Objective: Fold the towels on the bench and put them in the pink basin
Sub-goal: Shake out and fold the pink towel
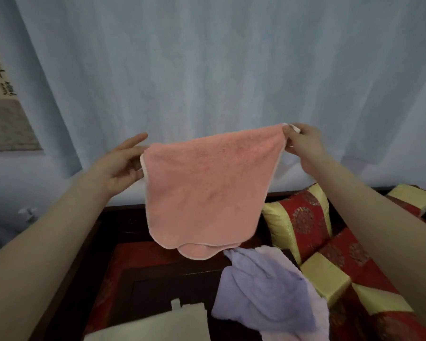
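A salmon-pink towel point(207, 193) hangs doubled over in the air above the bench, its lower edges nearly level. My left hand point(119, 166) pinches its upper left corner, with the forefinger sticking out. My right hand point(303, 146) pinches the upper right corner. A crumpled lavender towel point(263, 291) lies on the dark wooden bench point(158, 279) below, to the right. A pale cream cloth point(155, 326) lies at the bottom edge of the view. No pink basin shows in this view.
Red and gold cushions point(303, 222) line the right side of the bench. A pale blue curtain point(207, 70) hangs close behind. A scroll with black writing point(0, 94) hangs on the left wall.
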Action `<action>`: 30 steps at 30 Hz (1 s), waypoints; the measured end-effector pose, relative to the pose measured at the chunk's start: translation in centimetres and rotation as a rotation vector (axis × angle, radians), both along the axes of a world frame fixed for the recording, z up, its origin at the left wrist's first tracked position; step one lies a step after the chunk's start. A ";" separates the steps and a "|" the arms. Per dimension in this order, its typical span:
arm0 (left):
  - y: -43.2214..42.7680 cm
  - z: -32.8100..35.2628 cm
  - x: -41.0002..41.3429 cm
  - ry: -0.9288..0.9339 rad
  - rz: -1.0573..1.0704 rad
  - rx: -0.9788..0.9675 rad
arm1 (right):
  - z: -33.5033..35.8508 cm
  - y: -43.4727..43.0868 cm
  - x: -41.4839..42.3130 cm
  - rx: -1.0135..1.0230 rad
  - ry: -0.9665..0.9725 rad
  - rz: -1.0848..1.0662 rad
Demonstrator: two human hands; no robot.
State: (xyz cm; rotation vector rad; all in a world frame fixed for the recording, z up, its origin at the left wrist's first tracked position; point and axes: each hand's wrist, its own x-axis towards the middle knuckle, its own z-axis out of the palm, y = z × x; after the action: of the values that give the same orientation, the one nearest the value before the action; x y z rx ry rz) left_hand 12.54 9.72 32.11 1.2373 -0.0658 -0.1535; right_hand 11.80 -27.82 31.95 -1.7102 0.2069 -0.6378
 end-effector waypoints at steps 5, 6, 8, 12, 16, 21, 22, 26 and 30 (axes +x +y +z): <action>1.0 -0.6 -0.9 -0.035 0.053 0.114 | -0.4 0.6 -0.4 -0.086 -0.021 -0.054; 1.0 -0.6 -1.0 -0.063 0.080 0.109 | -0.5 0.6 -0.5 -0.105 -0.023 -0.066; 1.2 -0.5 -1.3 -0.129 0.129 0.110 | -0.7 0.5 -0.7 -0.132 -0.029 -0.075; 1.5 -0.6 -1.4 -0.314 0.299 0.238 | -0.9 0.4 -1.0 -0.162 -0.049 -0.087; 1.9 -0.8 -1.0 -0.526 0.466 0.537 | -0.9 0.7 -1.1 -0.164 -0.078 -0.093; 2.1 -0.4 -0.4 -0.844 0.554 0.954 | -0.7 0.8 -0.9 -0.149 -0.094 -0.134; 2.2 -0.3 -0.3 -0.869 0.556 0.989 | -0.6 0.8 -0.9 -0.157 -0.090 -0.133; 2.5 0.0 0.4 -0.894 0.581 1.067 | -0.6 0.7 -0.9 -0.145 -0.068 -0.135; 2.7 0.2 1.1 -0.822 0.512 1.038 | -0.7 0.9 -1.1 0.028 0.012 -0.047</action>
State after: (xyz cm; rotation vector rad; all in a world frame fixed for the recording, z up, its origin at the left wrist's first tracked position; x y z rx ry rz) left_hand 13.59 12.39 32.32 2.2338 -0.4132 0.8830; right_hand 10.73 -26.89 31.28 -1.6869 0.2642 -0.6565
